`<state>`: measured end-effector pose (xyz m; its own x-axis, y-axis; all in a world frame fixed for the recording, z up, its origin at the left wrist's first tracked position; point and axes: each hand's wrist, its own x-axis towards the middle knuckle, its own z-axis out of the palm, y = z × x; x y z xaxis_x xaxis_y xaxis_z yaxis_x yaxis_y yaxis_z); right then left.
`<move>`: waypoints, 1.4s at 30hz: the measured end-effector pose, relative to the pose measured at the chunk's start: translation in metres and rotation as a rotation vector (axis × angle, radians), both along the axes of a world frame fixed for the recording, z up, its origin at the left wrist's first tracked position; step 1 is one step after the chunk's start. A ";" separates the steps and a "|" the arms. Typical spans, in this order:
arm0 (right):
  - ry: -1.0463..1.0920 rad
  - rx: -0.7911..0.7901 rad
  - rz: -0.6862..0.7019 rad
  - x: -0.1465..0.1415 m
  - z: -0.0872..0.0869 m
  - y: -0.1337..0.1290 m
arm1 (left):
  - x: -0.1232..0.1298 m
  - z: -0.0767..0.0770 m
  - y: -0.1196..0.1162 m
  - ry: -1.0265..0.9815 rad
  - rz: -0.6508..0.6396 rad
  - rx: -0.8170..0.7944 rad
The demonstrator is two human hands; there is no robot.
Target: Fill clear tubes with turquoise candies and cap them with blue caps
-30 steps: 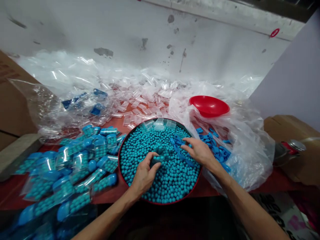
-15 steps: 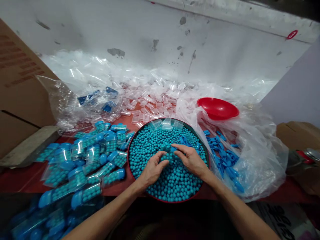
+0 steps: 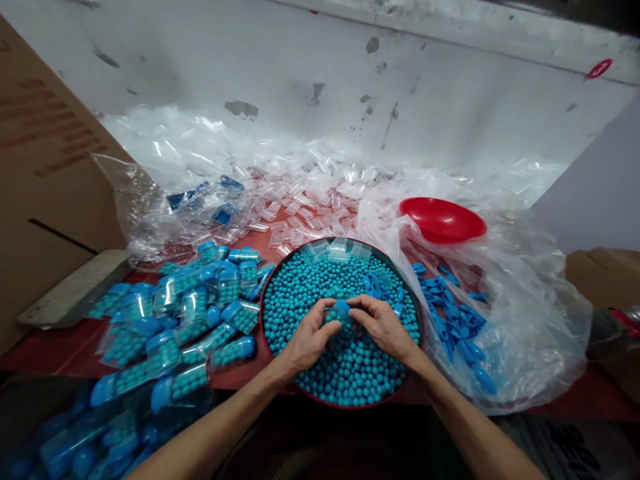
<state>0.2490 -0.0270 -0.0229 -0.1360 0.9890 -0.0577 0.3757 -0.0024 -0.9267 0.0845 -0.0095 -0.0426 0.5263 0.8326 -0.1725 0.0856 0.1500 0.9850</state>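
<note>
Over a round tub (image 3: 267,333) of small teal balls (image 3: 345,373), my two hands meet around one clear plastic container (image 3: 332,316). My left hand (image 3: 313,337) pinches its clear body between thumb and fingers. The fingers of my right hand (image 3: 383,325) close on the blue cap (image 3: 343,307) at its upper right end. Part of the container is hidden by my fingers. Several clear empty containers (image 3: 340,249) lie on the balls at the tub's far rim. Blue caps (image 3: 377,285) rest on the balls just beyond my right hand.
Filled, blue-capped containers (image 3: 193,307) are heaped at left, some below the table edge. Clear empties (image 3: 305,217) spread behind the tub. At right, an open plastic bag (image 3: 540,333) holds blue caps (image 3: 453,310) and a red bowl (image 3: 443,220). A cardboard box (image 3: 55,187) stands far left.
A blue cap now shows at the container's end, between my hands. My right hand has shifted slightly. The whole view has moved a little to the left.
</note>
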 end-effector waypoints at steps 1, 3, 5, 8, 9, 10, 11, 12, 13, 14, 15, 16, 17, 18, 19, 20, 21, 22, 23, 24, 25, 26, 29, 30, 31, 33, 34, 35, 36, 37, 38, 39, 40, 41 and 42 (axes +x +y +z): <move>0.026 -0.022 -0.016 -0.003 -0.001 0.000 | 0.000 0.001 0.000 -0.015 -0.003 -0.023; 0.025 -0.039 -0.031 -0.006 -0.002 -0.002 | -0.001 0.003 -0.001 -0.035 -0.005 -0.067; -0.048 0.034 -0.030 -0.005 0.000 -0.006 | -0.001 0.007 -0.002 -0.042 0.009 -0.089; -0.183 0.211 0.015 -0.003 0.005 -0.012 | 0.003 0.012 -0.003 -0.052 0.032 -0.082; -0.211 0.248 0.038 -0.003 0.006 -0.013 | 0.004 0.013 -0.004 -0.053 0.042 -0.078; -0.229 0.271 0.060 -0.002 0.007 -0.013 | 0.006 0.013 -0.004 -0.054 0.052 -0.072; -0.243 0.288 0.084 -0.002 0.007 -0.013 | 0.008 0.013 -0.005 -0.054 0.066 -0.063; -0.258 0.310 0.106 -0.001 0.007 -0.013 | 0.010 0.012 -0.005 -0.051 0.082 -0.048; -0.277 0.333 0.129 0.001 0.007 -0.013 | 0.011 0.011 -0.006 -0.046 0.097 -0.030; -0.296 0.350 0.155 0.003 0.007 -0.013 | 0.012 0.010 -0.006 -0.040 0.108 -0.012; -0.311 0.357 0.185 0.005 0.007 -0.013 | 0.013 0.009 -0.005 -0.037 0.116 0.005; -0.320 0.350 0.218 0.009 0.008 -0.013 | 0.014 0.008 -0.004 -0.039 0.116 0.015; -0.318 0.331 0.250 0.012 0.010 -0.013 | 0.013 0.008 -0.003 -0.051 0.103 0.015; -0.302 0.299 0.273 0.016 0.011 -0.014 | 0.013 0.008 -0.002 -0.072 0.077 0.004; -0.265 0.258 0.283 0.020 0.013 -0.013 | 0.012 0.009 0.000 -0.101 0.041 -0.018; -0.204 0.206 0.271 0.022 0.014 -0.013 | 0.011 0.011 0.002 -0.133 0.001 -0.049; -0.119 0.144 0.232 0.024 0.015 -0.011 | 0.010 0.013 0.003 -0.159 -0.035 -0.083; -0.015 0.077 0.165 0.024 0.015 -0.010 | 0.009 0.015 0.004 -0.170 -0.065 -0.110; 0.096 0.014 0.080 0.023 0.016 -0.007 | 0.009 0.018 0.004 -0.168 -0.089 -0.121; 0.199 -0.040 -0.012 0.021 0.016 -0.005 | 0.008 0.020 0.004 -0.152 -0.111 -0.110; 0.285 -0.076 -0.094 0.018 0.016 -0.002 | 0.008 0.021 0.003 -0.124 -0.130 -0.081; 0.342 -0.089 -0.154 0.014 0.017 0.000 | 0.008 0.022 0.001 -0.093 -0.141 -0.044; 0.310 -0.025 -0.167 0.007 0.021 0.004 | 0.007 0.023 -0.002 -0.059 -0.088 -0.003; 0.252 0.025 -0.164 0.007 0.022 0.004 | 0.006 0.022 -0.002 -0.067 -0.058 -0.019; 0.191 0.076 -0.183 0.007 0.023 0.003 | 0.005 0.022 -0.001 -0.077 -0.039 -0.042; 0.105 0.119 -0.245 0.010 0.023 0.002 | 0.003 0.021 0.001 -0.083 -0.045 -0.074; 0.094 0.100 -0.259 0.011 0.022 0.000 | 0.001 0.020 0.002 -0.082 -0.061 -0.080; 0.101 0.063 -0.251 0.012 0.020 -0.001 | 0.001 0.019 0.002 -0.084 -0.077 -0.084; 0.110 0.022 -0.224 0.011 0.019 -0.002 | 0.000 0.018 0.002 -0.091 -0.087 -0.086; 0.114 -0.003 -0.197 0.010 0.017 -0.003 | 0.001 0.017 0.002 -0.103 -0.092 -0.086; 0.110 -0.001 -0.192 0.007 0.015 -0.003 | 0.002 0.016 0.001 -0.113 -0.093 -0.079; 0.097 0.020 -0.208 0.004 0.014 -0.004 | 0.003 0.015 -0.001 -0.117 -0.089 -0.061; 0.071 0.053 -0.233 0.001 0.013 -0.004 | 0.005 0.015 -0.003 -0.113 -0.080 -0.029; 0.034 0.092 -0.257 -0.003 0.012 -0.005 | 0.007 0.015 -0.005 -0.107 -0.063 0.019; -0.008 0.134 -0.272 -0.006 0.012 -0.005 | 0.009 0.015 -0.006 -0.100 -0.042 0.076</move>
